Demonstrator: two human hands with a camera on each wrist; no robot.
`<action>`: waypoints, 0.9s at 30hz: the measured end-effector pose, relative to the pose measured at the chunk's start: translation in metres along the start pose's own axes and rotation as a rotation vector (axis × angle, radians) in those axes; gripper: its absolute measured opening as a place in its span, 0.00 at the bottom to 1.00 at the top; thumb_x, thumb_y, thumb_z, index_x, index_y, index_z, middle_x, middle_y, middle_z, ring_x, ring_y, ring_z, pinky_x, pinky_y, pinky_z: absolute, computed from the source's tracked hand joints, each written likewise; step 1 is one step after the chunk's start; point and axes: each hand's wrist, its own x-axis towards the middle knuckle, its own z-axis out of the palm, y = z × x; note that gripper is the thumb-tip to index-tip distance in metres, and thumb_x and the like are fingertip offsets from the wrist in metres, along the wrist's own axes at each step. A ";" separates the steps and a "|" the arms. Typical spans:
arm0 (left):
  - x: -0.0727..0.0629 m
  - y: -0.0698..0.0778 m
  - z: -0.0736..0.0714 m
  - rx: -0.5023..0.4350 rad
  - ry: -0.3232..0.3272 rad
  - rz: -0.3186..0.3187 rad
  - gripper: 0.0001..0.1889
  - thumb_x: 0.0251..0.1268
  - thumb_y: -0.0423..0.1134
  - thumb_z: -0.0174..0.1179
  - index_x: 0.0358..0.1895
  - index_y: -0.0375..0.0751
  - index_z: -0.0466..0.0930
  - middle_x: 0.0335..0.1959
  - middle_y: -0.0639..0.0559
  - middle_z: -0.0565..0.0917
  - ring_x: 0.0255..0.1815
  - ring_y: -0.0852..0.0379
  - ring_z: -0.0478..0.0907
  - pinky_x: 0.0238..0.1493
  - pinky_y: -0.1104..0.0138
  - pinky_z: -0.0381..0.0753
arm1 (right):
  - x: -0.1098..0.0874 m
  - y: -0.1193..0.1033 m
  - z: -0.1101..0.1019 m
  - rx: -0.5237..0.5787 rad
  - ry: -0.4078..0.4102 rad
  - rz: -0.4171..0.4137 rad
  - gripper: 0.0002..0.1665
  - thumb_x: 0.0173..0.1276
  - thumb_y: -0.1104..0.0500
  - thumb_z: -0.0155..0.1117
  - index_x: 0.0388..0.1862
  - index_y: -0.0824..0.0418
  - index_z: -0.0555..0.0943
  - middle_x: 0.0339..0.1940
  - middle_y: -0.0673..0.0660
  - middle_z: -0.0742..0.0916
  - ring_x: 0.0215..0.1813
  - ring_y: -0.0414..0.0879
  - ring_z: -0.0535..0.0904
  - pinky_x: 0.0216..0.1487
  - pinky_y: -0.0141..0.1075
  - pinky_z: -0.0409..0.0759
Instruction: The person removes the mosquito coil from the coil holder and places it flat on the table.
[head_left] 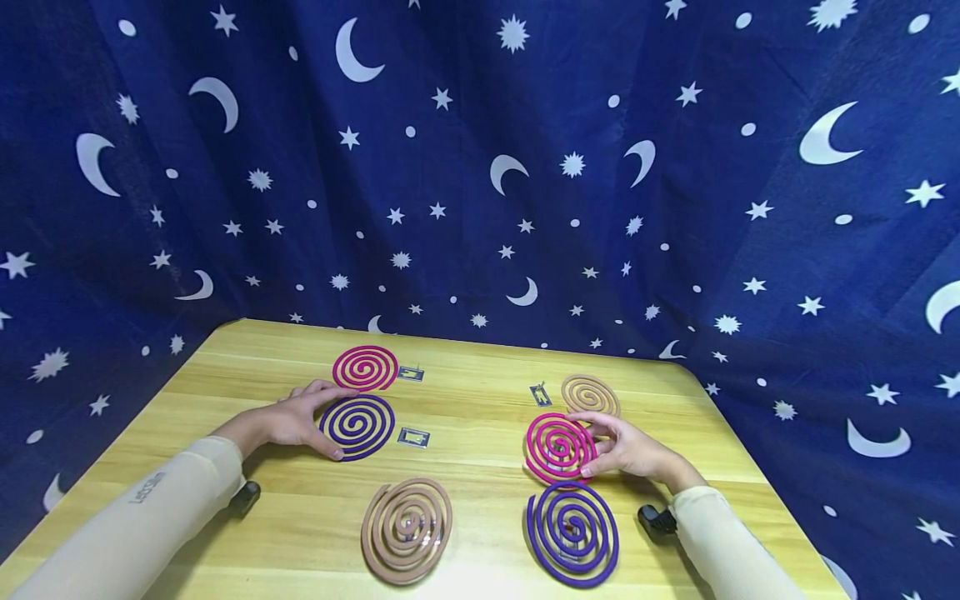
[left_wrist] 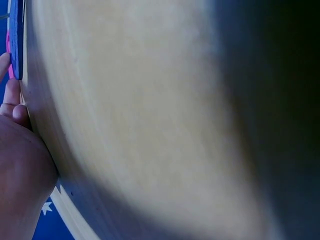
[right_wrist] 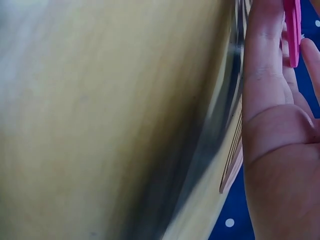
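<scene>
My left hand (head_left: 296, 418) holds the left edge of a purple mosquito coil (head_left: 357, 426), thumb on the near side and fingers on the far side. That coil also shows as a dark blue edge (left_wrist: 16, 40) in the left wrist view. On the right, my right hand (head_left: 628, 452) grips a pink mosquito coil (head_left: 559, 447) by its right rim, over a small metal stand seen through its gaps. The right wrist view has the pink coil's edge (right_wrist: 293, 35) between thumb and fingers.
Nearest are a brown coil (head_left: 408, 523) and another purple coil (head_left: 573, 525), each over a stand. Farther back lie a second pink coil (head_left: 365, 367) and a tan coil (head_left: 591, 395). Small metal stands (head_left: 414, 437) sit beside coils. A starry curtain (head_left: 465, 167) hangs behind the table.
</scene>
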 end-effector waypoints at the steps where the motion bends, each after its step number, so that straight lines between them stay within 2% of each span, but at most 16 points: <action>1: 0.000 0.000 0.000 0.002 0.000 0.001 0.56 0.34 0.60 0.82 0.74 0.50 0.68 0.67 0.45 0.65 0.62 0.38 0.60 0.58 0.36 0.61 | 0.000 0.000 0.000 0.003 -0.001 -0.002 0.50 0.55 0.76 0.74 0.75 0.70 0.61 0.57 0.72 0.79 0.48 0.64 0.84 0.48 0.50 0.84; 11: 0.000 -0.001 0.001 0.002 -0.001 -0.009 0.56 0.34 0.60 0.82 0.74 0.50 0.67 0.68 0.45 0.65 0.61 0.40 0.60 0.56 0.40 0.62 | 0.000 0.003 -0.002 0.056 -0.017 -0.014 0.48 0.57 0.78 0.70 0.75 0.73 0.59 0.58 0.72 0.79 0.50 0.63 0.84 0.49 0.50 0.83; 27: 0.000 -0.001 0.000 -0.006 -0.002 0.006 0.56 0.34 0.60 0.82 0.74 0.49 0.68 0.66 0.46 0.65 0.62 0.38 0.60 0.59 0.35 0.59 | 0.001 0.004 -0.002 0.134 -0.047 -0.044 0.48 0.57 0.82 0.66 0.75 0.76 0.55 0.61 0.71 0.78 0.55 0.61 0.82 0.52 0.50 0.82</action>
